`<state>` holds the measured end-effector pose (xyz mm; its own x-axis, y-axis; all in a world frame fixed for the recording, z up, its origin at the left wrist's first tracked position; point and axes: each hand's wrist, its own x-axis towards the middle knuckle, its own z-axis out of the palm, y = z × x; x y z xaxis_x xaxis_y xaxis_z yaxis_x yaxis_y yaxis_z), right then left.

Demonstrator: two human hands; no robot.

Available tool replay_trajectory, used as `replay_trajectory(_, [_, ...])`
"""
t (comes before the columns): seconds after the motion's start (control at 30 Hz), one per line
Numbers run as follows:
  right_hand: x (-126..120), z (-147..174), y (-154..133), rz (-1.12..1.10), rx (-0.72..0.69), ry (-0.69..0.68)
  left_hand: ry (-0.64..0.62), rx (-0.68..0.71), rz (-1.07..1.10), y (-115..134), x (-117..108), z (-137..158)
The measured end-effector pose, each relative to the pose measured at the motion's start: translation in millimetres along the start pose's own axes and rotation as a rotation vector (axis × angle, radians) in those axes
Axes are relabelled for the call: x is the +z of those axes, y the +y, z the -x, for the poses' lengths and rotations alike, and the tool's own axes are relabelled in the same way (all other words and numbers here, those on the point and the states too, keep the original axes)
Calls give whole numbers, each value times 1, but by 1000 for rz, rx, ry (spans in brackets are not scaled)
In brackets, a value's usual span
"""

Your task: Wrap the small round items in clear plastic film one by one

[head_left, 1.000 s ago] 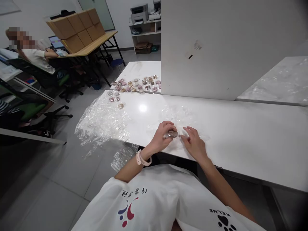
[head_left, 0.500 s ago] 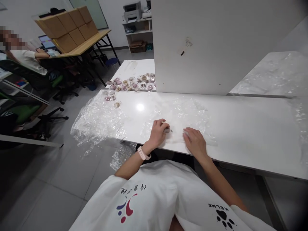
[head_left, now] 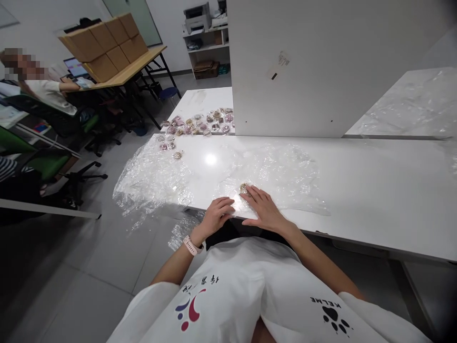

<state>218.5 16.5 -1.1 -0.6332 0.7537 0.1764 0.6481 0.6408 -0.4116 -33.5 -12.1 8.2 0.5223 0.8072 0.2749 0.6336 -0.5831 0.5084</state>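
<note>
A small round golden-brown item (head_left: 244, 187) in clear wrapping lies on the white table near its front edge. My right hand (head_left: 263, 206) reaches over it from the right, fingers stretched out, fingertips touching its edge. My left hand (head_left: 217, 214), wearing a pink wristband, is at the table edge just to the left. Its fingers are bent and pressed together on the edge of clear plastic film; its thumb is partly hidden. A thin sheet of clear plastic (head_left: 285, 166) spreads beneath and behind the right hand.
A heap of clear plastic (head_left: 150, 181) hangs over the table's left end. Several small wrapped round items (head_left: 203, 125) lie behind it. A tall white panel (head_left: 285, 66) stands at the back. A seated person (head_left: 50, 93) works near stacked cardboard boxes (head_left: 103, 45).
My left hand has moved left and towards me. My right hand has moved left, its fingers now stretched out. The round item now shows beneath the right fingertips.
</note>
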Motion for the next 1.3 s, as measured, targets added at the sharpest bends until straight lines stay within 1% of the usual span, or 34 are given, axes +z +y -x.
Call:
replay_trajectory(0.1, [3, 6, 1, -28, -24, 4, 112, 16, -10, 11, 0, -14])
replay_trajectory(0.17, [0, 12, 1, -115, 8, 46, 156, 57, -51, 20, -5, -39])
replay_trajectory(0.2, [-2, 14, 2, -180, 49, 76, 159, 81, -72, 22, -7, -56])
replay_trajectory(0.23, [-5, 14, 3, -255, 109, 107, 148, 97, -88, 22, -8, -75])
replay_trajectory(0.3, [-11, 10, 9, -414, 275, 163, 79, 90, -95, 15, -7, -120])
replay_trajectory(0.4, [-19, -4, 27, -687, 594, 223, -126, -11, -138, -4, 0, -182])
replay_trajectory(0.43, [-21, -10, 33, -771, 692, 237, -184, -45, -171, -10, 2, -198])
replay_trajectory(0.47, [-22, -15, 40, -838, 769, 244, -205, -67, -209, -13, 2, -210])
replay_trajectory(0.5, [-23, -19, 46, -881, 822, 245, -181, -76, -247, -14, 1, -216])
replay_trajectory(0.57, [-26, -27, 55, -895, 864, 236, -28, -49, -275, -8, -4, -215])
replay_trajectory(0.6, [-27, -30, 58, -887, 869, 237, 50, -11, -253, -3, -7, -207])
replay_trajectory(0.63, [-29, -32, 60, -880, 876, 236, 91, 42, -211, 2, -10, -196])
replay_trajectory(0.67, [-31, -34, 61, -862, 880, 229, 85, 111, -161, 7, -11, -182])
replay_trajectory(0.73, [-36, -37, 61, -774, 875, 196, -34, 252, -100, 13, -7, -153])
replay_trajectory(0.77, [-38, -37, 59, -696, 864, 183, -107, 289, -100, 12, -2, -141])
replay_trajectory(0.8, [-40, -36, 57, -596, 844, 187, -166, 292, -112, 9, 3, -131])
replay_trajectory(0.87, [-40, -28, 54, -389, 761, 234, -215, 215, -127, -3, 16, -121])
replay_trajectory(0.93, [-37, -15, 52, -249, 612, 263, -204, 136, -99, -16, 26, -123])
replay_trajectory(1.0, [-34, 2, 51, -195, 446, 237, -181, 109, -55, -23, 29, -128])
replay_trajectory(1.07, [-32, 16, 51, -158, 338, 237, -176, 89, -16, -23, 25, -133])
replay_trajectory(1.13, [-36, 24, 53, -107, 297, 293, -189, 29, 20, -19, 15, -136])
replay_trajectory(1.2, [-46, 24, 55, -47, 275, 328, -225, -63, 66, -15, 5, -139])
replay_trajectory(1.23, [-52, 21, 58, -19, 262, 316, -251, -111, 88, -14, 0, -142])
replay_trajectory(1.3, [-63, 10, 66, 29, 257, 233, -314, -192, 107, -14, -4, -150])
